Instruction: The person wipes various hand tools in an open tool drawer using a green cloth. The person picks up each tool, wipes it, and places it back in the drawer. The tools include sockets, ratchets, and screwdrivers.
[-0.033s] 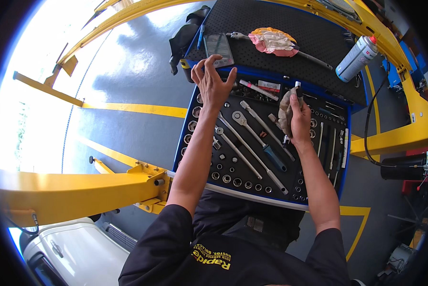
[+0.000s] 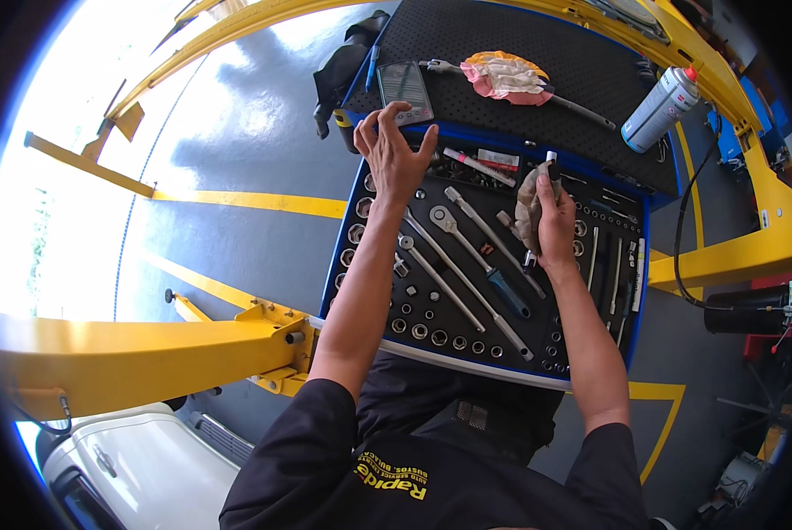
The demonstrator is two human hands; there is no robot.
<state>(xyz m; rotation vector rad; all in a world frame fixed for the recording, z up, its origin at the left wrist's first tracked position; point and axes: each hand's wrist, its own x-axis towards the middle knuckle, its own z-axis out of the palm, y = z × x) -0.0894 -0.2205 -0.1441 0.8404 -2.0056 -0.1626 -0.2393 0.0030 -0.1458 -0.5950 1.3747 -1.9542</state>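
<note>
My left hand [image 2: 394, 159] is over the far left corner of an open tool drawer [image 2: 467, 360], fingers spread and nothing in them. Just past its fingertips lies a flat dark rectangular device [image 2: 405, 91]. My right hand [image 2: 555, 219] is closed around a soiled grey-brown rag [image 2: 527, 212] over the drawer's right half. A dark piece with a pale tip [image 2: 551, 156] sticks up from that grip; its kind is hidden. Under my hands, in black foam, lie a blue-handled ratchet [image 2: 505, 291], a long chrome bar [image 2: 480, 299], an extension bar [image 2: 471, 212] and several sockets [image 2: 420, 332].
On the cabinet's black top lie a crumpled pink and orange cloth [image 2: 505, 76] over a long-handled tool [image 2: 581, 111] and a spray can [image 2: 661, 109]. Yellow lift arms [image 2: 149, 355] flank the drawer. A white vehicle [image 2: 149, 464] stands at the lower left.
</note>
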